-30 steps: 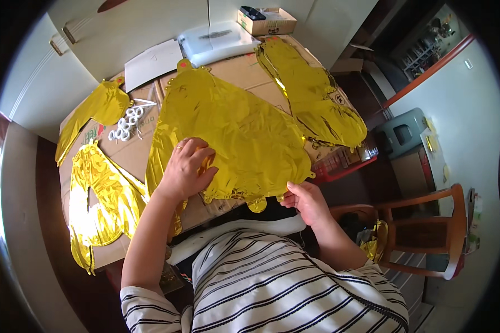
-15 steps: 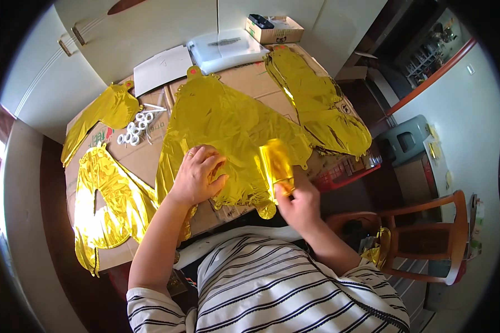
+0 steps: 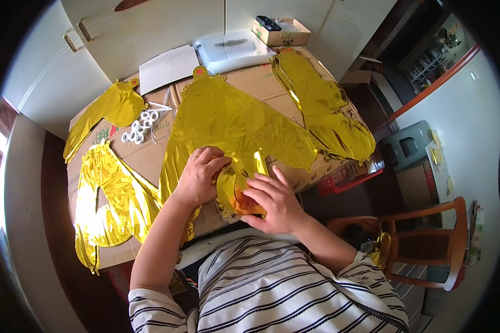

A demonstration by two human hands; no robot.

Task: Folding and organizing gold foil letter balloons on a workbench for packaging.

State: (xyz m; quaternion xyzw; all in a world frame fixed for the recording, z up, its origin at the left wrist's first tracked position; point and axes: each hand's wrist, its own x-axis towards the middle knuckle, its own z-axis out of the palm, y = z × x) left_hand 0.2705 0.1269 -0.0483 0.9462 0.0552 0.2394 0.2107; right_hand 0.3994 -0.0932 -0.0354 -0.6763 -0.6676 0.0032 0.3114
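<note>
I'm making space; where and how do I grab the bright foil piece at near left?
Probably pinch the foil piece by its nearest tip, from the near left: that narrow strip seems to overhang the cardboard, exposing both faces.

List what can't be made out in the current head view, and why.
Head view, all:
Shiny gold foil sheet: near edge partly covered by the right hand.
Left hand: palm hidden by its own back.
Pale distant rack: contents too small.
White cupboard doors: tops cut by upper edge.
</note>
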